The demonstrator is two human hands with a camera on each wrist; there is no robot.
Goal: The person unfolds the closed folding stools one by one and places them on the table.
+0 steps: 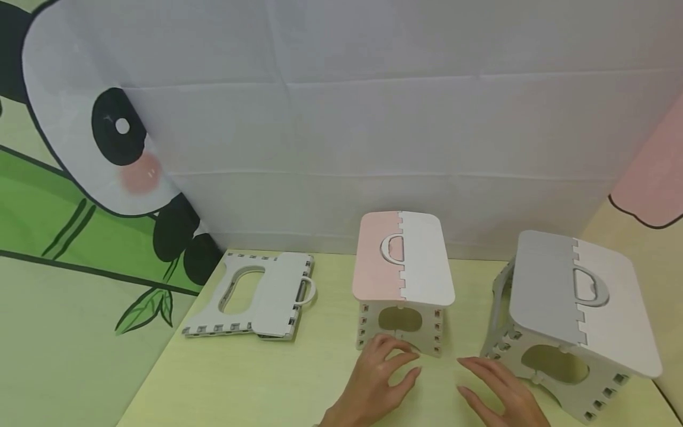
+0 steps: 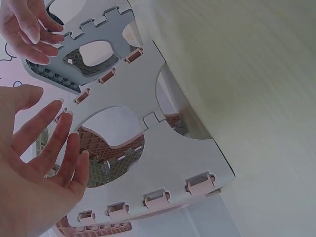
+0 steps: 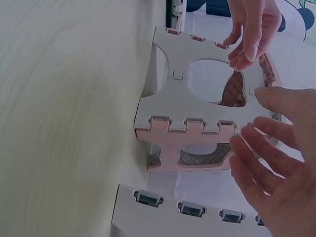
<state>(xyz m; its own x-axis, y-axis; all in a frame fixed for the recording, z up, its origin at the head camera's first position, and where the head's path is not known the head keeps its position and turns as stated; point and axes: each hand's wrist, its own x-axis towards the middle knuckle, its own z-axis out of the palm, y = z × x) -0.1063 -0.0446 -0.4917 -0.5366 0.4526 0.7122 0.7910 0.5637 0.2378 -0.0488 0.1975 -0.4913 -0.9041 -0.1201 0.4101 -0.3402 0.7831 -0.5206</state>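
Observation:
A pink and white folding stool (image 1: 427,255) stands unfolded on the table near the wall, its handle on top. My left hand (image 1: 376,379) is in front of its near leg panel, fingers loosely bent and nothing in them. To the right, a larger grey and white folding stool (image 1: 544,290) also stands unfolded. My right hand (image 1: 504,391) hovers by its near left side, fingers apart and holding nothing. In the right wrist view the right hand (image 3: 276,158) shows beside the pink stool's leg panel (image 3: 197,94). The left wrist view shows the left hand (image 2: 49,158) with fingers spread.
A white folding stool (image 1: 277,296) lies folded flat at the left of the table (image 1: 213,385), its handle pointing right. A pale cloth wall (image 1: 373,130) rises behind the stools. A printed panda (image 1: 85,118) covers the left side.

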